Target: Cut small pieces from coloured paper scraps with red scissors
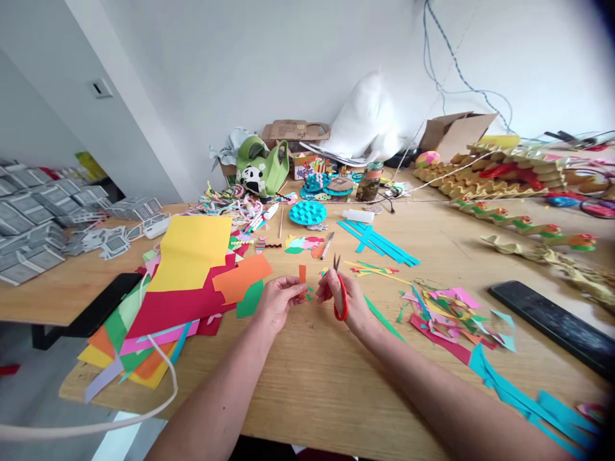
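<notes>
Between the thumb and fingers of my left hand [281, 301] a small orange paper strip [302, 274] stands upright. My right hand [353, 304] has its fingers round the red handles of a pair of scissors [337, 264], blades pointing up and away from me. The two hands are close together but apart, just above the wooden table [307, 371]. Small green and orange paper bits [309, 294] show by the left fingertips. Beyond the hands lie several coloured paper cutouts [303, 244] and a pen [327, 245].
Coloured paper sheets [192, 253] are piled at the left. Blue paper strips [377, 243] lie beyond the right hand, paper scraps [454, 314] to its right. A dark phone [552, 323] rests at the right edge. A blue scalloped disc [307, 213] and a green panda bag [262, 168] stand farther back.
</notes>
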Motion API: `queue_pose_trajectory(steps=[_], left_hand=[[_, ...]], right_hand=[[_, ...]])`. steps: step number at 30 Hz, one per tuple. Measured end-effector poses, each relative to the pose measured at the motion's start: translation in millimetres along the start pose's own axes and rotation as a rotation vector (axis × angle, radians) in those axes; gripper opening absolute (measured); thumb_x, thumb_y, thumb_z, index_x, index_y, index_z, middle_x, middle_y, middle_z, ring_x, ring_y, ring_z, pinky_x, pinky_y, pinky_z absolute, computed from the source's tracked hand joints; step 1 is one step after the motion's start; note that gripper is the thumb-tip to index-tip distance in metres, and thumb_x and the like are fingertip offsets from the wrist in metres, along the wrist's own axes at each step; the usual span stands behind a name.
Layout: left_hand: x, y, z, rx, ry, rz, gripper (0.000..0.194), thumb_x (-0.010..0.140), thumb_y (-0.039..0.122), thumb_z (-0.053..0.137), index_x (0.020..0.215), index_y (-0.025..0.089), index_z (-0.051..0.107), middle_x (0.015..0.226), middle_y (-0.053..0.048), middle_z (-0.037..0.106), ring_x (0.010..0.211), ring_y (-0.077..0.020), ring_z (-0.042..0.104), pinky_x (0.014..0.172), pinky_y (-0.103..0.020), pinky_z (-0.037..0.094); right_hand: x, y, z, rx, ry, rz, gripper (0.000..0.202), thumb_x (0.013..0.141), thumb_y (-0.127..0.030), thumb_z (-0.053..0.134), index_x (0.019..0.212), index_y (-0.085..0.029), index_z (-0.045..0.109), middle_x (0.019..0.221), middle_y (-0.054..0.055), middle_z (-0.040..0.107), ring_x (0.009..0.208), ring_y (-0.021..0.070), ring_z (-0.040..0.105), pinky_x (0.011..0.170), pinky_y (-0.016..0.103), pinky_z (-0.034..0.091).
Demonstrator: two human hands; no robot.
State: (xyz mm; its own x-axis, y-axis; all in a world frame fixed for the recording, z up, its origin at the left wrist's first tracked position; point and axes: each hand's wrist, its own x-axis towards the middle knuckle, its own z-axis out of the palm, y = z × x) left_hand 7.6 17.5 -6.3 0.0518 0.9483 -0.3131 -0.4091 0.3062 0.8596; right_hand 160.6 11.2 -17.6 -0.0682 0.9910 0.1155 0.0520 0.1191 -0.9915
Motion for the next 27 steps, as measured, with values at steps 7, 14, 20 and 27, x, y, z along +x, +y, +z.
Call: queue_pose_trajectory(steps=[7, 14, 20, 27], left_hand=[[3.9, 13.4, 16.1, -0.184, 0.075, 0.0, 0.024, 0.05, 0.011, 0.083, 0.067, 0.011, 0.066, 0.064, -0.003, 0.067, 0.056, -0.0088, 0.059, 0.06, -0.022, 0.048], [14.3, -4.2, 22.7, -0.329, 0.19, 0.18, 0.031, 0.047, 0.018, 0.085, 0.069, 0.013, 0.063, 0.061, 0.003, 0.061, 0.054, -0.0051, 0.054, 0.057, -0.019, 0.043], [17.7, -1.3, 28.0, -0.275, 0.189, 0.253, 0.032, 0.048, 0.02, 0.084, 0.071, 0.014, 0.061, 0.065, 0.003, 0.061, 0.057, -0.0065, 0.055, 0.062, -0.022, 0.043], [11.3, -8.3, 35.6, -0.207, 0.185, 0.286, 0.032, 0.053, 0.024, 0.082, 0.073, 0.014, 0.059, 0.062, 0.004, 0.058, 0.057, -0.0063, 0.053, 0.059, -0.021, 0.042]], right_hand=[[-11.9, 1.6, 3.4, -0.05, -0.139, 0.16, 0.059, 0.083, -0.071, 0.041, 0.063, -0.017, 0.05, 0.05, 0.001, 0.054, 0.041, 0.0122, 0.05, 0.041, 0.023, 0.038], [-15.7, 12.7, -4.0, -0.346, -0.207, 0.078, 0.052, 0.079, -0.065, 0.055, 0.058, -0.019, 0.047, 0.046, -0.002, 0.051, 0.041, 0.011, 0.046, 0.039, 0.021, 0.03], [-14.0, 13.0, -3.9, -0.352, -0.249, 0.097, 0.052, 0.08, -0.066, 0.054, 0.056, -0.02, 0.044, 0.043, -0.002, 0.049, 0.039, 0.0111, 0.045, 0.039, 0.021, 0.028], [-13.5, 10.3, -5.8, -0.359, -0.264, 0.087, 0.056, 0.08, -0.069, 0.051, 0.056, -0.019, 0.047, 0.044, 0.0, 0.052, 0.039, 0.0116, 0.045, 0.039, 0.022, 0.027]])
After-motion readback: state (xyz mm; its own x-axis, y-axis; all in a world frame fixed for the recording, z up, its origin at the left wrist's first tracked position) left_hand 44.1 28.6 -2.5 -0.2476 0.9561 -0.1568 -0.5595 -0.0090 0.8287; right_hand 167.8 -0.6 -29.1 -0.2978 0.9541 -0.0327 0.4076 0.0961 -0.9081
